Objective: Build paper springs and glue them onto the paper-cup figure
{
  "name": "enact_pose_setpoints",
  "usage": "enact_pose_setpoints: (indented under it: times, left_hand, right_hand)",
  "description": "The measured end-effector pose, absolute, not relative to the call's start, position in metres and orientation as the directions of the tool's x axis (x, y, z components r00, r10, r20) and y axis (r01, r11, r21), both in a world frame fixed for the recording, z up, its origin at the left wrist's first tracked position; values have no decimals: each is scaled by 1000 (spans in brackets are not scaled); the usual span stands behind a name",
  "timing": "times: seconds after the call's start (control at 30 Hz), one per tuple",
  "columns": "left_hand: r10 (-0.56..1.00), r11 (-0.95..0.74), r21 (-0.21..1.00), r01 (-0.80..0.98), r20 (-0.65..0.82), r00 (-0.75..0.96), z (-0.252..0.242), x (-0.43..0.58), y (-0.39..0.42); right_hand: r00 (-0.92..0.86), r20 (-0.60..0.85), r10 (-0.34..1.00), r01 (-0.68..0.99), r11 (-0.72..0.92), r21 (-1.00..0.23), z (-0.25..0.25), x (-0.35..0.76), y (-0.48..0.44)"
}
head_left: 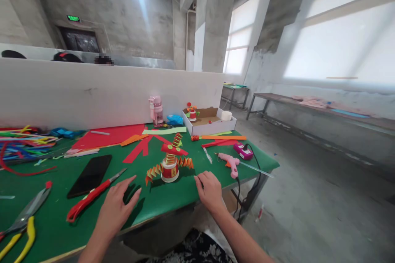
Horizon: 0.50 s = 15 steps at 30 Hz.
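Note:
A small paper figure (pixel 170 168) stands upright on the green table between my hands. It has a red and white cup-like body and folded orange and yellow-green paper strips for arms. My left hand (pixel 119 202) hovers near the table's front edge, fingers apart and holding nothing. Beside it lies a red-handled utility knife (pixel 92 198), blade pointing away. To the figure's right, my right hand (pixel 210 190) is loosely bent at the front edge, with nothing visible in it and not touching the figure. A pink glue gun (pixel 231 163) lies further right.
A black phone (pixel 89 176) and yellow-handled pliers (pixel 29 222) lie at left, below a heap of coloured pipe cleaners (pixel 26 144). Red paper (pixel 108 137) and paper strips lie behind. A cardboard box (pixel 203 121), pink bottle (pixel 156 111) and white partition (pixel 101 94) stand at the back.

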<state>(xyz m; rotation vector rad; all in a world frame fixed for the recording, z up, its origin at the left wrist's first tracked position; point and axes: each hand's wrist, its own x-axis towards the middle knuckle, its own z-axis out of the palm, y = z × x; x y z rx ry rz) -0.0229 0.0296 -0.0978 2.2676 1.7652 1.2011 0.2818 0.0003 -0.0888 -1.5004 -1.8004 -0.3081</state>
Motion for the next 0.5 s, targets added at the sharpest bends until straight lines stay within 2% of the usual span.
enact_pose_setpoints:
  times: [0.5]
  left_hand:
    - [871, -343, 494, 799, 486, 74, -85, -20, 22]
  right_hand:
    - [-40, 674, 737, 915, 297, -271, -91, 283, -2]
